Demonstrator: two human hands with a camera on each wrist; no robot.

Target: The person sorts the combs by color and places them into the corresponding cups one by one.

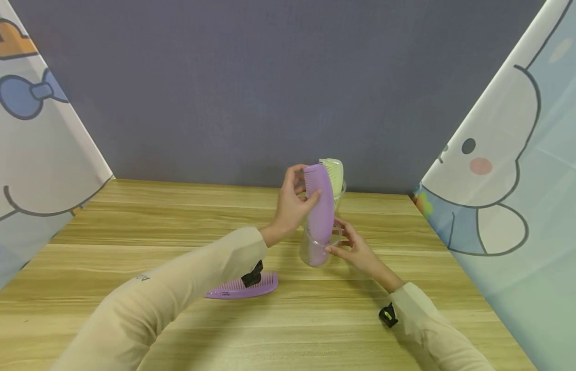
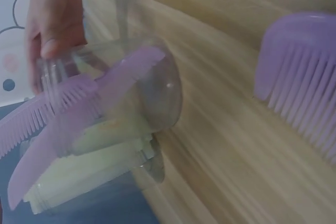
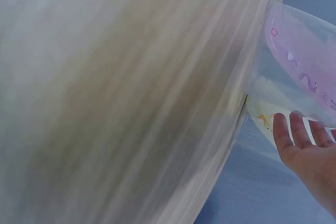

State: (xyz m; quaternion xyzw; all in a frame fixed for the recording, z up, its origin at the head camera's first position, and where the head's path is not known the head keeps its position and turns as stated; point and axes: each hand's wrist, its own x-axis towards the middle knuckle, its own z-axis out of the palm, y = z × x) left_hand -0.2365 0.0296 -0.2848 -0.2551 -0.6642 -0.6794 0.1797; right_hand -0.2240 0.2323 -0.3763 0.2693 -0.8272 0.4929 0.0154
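Observation:
My left hand pinches a purple comb between thumb and fingers, the comb standing upright with its lower end inside a clear plastic cup. Two purple comb shapes cross at this cup's mouth in the left wrist view. Thumb and fingers of my right hand grip the same cup near its rim from the right. Just behind, a second clear cup holds pale green combs. Another purple comb lies on the table, partly covered by my left sleeve and wrist camera.
The wooden table ends at a dark grey upright panel close behind the cups. Cartoon-printed sheets rise along both sides.

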